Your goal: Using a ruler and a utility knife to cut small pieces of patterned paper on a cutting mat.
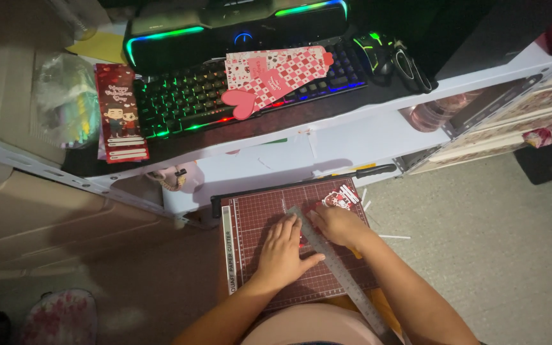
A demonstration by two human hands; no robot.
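My left hand (283, 248) lies flat, fingers spread, pressing on a metal ruler (343, 276) that runs diagonally over a dark red gridded paper cutter board (250, 223) on my lap. My right hand (337, 222) rests just right of the ruler's upper end, fingers curled as if around a small tool that I cannot make out. A small red and white printed paper piece (340, 198) lies at the board's upper right, partly under my right hand. Whatever lies under my palms is hidden.
The cutter's black arm (359, 171) runs along the board's top. On the white desk (365, 131) are a backlit keyboard (186, 99) with a pink checked heart card (269, 76), a red bookmark card (119, 112), a mouse (375, 51) and a lit speaker bar (231, 29). Paper strips (394, 237) lie on the floor.
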